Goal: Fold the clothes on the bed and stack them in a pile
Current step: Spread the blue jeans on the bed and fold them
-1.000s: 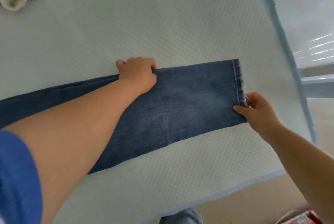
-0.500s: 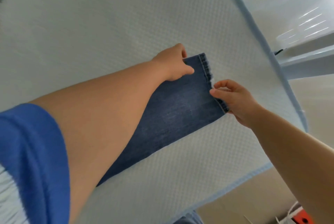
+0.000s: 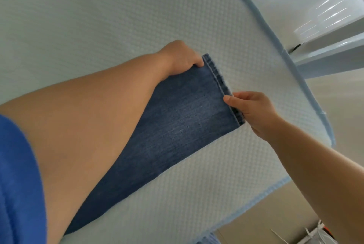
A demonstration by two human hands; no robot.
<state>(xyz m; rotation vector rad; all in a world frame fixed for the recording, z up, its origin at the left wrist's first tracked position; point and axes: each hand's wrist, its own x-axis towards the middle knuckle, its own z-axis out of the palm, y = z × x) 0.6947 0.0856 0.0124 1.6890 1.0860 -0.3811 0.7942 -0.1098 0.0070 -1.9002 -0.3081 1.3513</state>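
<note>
Denim, mid-blue and faded along the middle, is what I have under me: one pair of jeans (image 3: pixel 177 125) laid flat on the bed (image 3: pixel 98 17), only one leg's width showing. Its long axis runs on a diagonal from the lower left, where it slips under my left forearm, up to the right, and the stitched hem is the end pointing up and right toward the mattress corner. I count one garment in view, two hands, nothing else on the quilted white cover.

Starting at the left, my blue sleeve (image 3: pixel 17 184) fills the lower-left edge, and my left forearm lies across much of the leg, hiding its far edge and everything toward the waist. My left hand (image 3: pixel 181 58) sits at the far corner of the hem, fingers curled over the edge with the thumb on top of the cloth, so it grips that corner. Across the hem, my right hand (image 3: pixel 254 111) pinches the near corner between thumb and bent fingers; the fingertips go under the fabric and I cannot tell how deep. The hem is stretched straight between the two hands.

Further right, the mattress's pale blue piping (image 3: pixel 299 70) runs down past the hem, well apart from it. Beyond it are a pale bed frame rail (image 3: pixel 331 56) and beige floor (image 3: pixel 275 214), with white and orange clutter (image 3: pixel 323 234) at the bottom right corner, too cut off to identify.
</note>
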